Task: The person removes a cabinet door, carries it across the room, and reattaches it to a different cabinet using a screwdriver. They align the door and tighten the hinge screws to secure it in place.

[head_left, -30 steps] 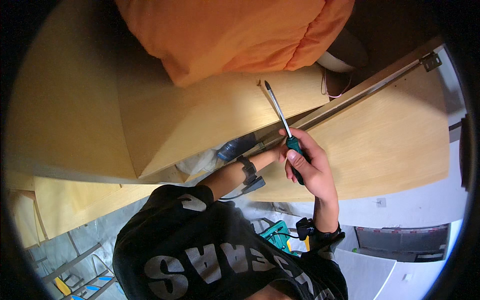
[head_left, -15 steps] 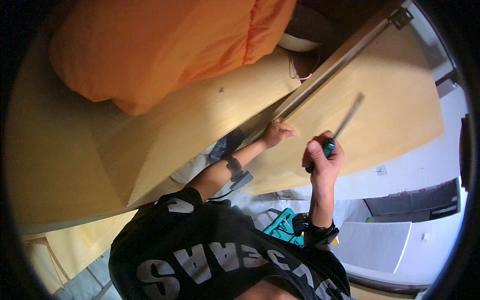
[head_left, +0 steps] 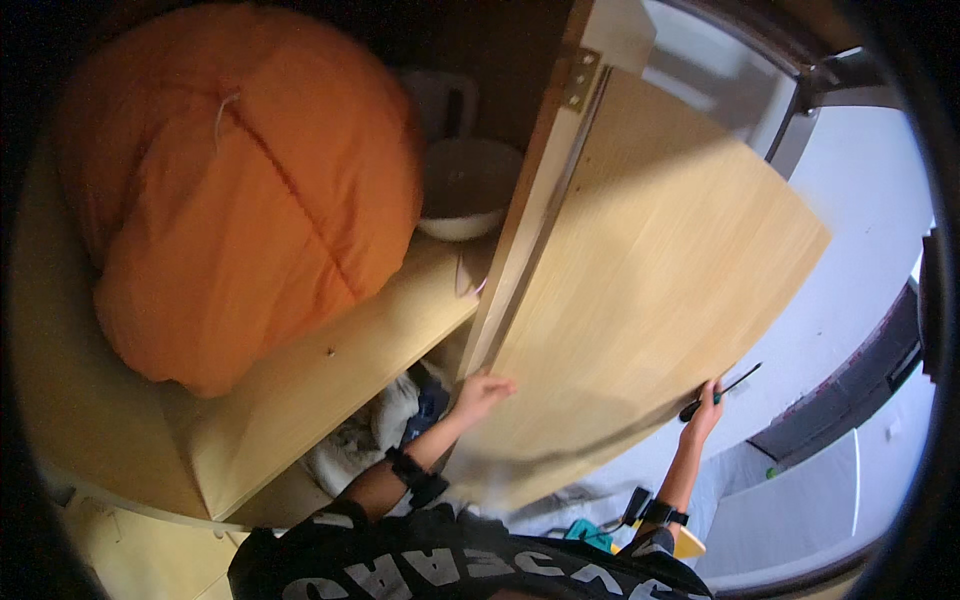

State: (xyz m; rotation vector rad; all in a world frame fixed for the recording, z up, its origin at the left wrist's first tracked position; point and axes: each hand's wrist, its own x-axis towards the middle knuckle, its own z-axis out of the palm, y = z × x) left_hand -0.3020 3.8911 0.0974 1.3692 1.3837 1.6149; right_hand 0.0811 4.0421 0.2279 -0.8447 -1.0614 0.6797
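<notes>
My left hand (head_left: 483,397) is at the lower end of the pale wood side panel (head_left: 520,235), beside the inner edge of the open cabinet door (head_left: 650,270). Its fingers look curled, and whatever lies in them is hidden. Out at the door's lower outer edge, my right hand (head_left: 706,412) is closed around a screwdriver (head_left: 690,410) with a dark green handle. The metal shaft points up and to the right, away from the door. A metal hinge (head_left: 581,80) sits at the panel's far end.
A large orange cloth bundle (head_left: 250,200) fills the shelf (head_left: 300,400) at left, with a white bowl (head_left: 465,190) beside it. A small screw-like bit (head_left: 331,351) is on the shelf. Bags (head_left: 365,430) sit below. A teal case (head_left: 588,535) lies on the floor.
My view has shifted, showing more of the bundle and bowl. My right hand has moved with the screwdriver from in front of the door to its outer edge. My left hand stays by the panel.
</notes>
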